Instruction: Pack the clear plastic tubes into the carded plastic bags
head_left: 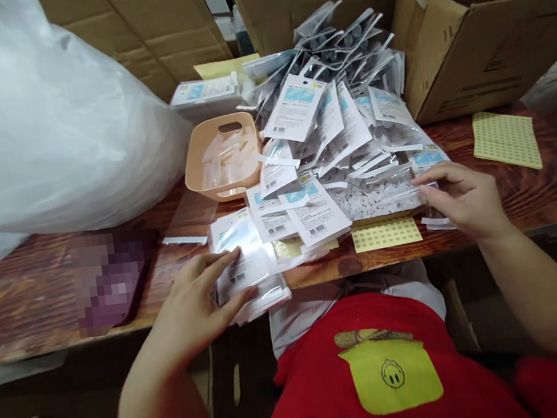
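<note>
My left hand (206, 301) rests with fingers spread on a stack of printed cards in clear sleeves (245, 246) at the table's front edge. At the right, my right hand (466, 201) pinches the edge of a clear plastic bag, thumb against fingertips. Just left of it lie many small whitish pieces (372, 197). Behind them is a heap of clear packets with white printed cards (297, 107). A peach basket (193, 162) holds pale translucent pieces, left of the heap. A yellow sticker sheet (387, 234) lies between my hands.
A big white plastic bag (62, 126) fills the left side. A purple item (121, 287), partly blurred, lies before it. An open cardboard box (487, 58) stands at the back right, with yellow sticker sheets (505, 141) in front. The wooden table (316, 272) ends near my body.
</note>
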`<move>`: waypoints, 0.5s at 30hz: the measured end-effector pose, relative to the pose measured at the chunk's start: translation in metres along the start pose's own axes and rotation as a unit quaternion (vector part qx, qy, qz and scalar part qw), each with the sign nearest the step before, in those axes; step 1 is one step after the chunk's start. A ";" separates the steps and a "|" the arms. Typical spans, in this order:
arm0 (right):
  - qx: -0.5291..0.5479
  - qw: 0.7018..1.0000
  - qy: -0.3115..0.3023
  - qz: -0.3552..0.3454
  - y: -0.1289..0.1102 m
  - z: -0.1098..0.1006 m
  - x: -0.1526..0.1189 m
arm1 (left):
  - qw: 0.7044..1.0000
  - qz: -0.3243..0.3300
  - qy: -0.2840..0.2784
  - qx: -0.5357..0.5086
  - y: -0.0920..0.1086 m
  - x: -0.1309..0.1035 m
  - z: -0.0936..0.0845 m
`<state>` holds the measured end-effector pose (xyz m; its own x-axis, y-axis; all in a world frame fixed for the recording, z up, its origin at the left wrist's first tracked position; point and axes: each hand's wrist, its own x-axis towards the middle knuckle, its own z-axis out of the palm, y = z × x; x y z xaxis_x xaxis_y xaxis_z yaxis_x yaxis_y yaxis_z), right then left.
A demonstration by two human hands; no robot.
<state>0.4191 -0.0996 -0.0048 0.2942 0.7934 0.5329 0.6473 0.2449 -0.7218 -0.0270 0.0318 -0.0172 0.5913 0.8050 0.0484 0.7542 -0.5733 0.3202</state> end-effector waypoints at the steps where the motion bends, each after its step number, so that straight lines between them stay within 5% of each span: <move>1: 0.052 0.997 0.008 0.053 -0.004 -0.001 -0.004 | 1.000 0.001 0.005 -0.001 0.000 -0.001 0.001; 5: 0.215 0.954 0.020 0.209 -0.015 0.003 -0.006 | 1.000 0.001 0.016 -0.015 -0.001 -0.003 0.003; 8: 0.237 0.947 -0.002 0.216 -0.024 0.015 0.005 | 0.999 0.005 0.026 -0.026 -0.001 -0.005 0.005; 12: 0.184 0.976 -0.068 0.090 -0.051 0.043 0.041 | 0.999 0.003 0.027 -0.029 0.002 -0.010 0.006; 15: 0.049 0.988 -0.074 -0.128 -0.082 0.077 0.088 | 0.999 0.011 0.042 -0.018 0.007 -0.014 0.006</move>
<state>0.3372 -0.0072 0.0672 0.0185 0.7689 0.6391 0.6134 0.4961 -0.6146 -0.0283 0.0160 -0.0213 0.5802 0.8033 0.1346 0.7297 -0.5861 0.3522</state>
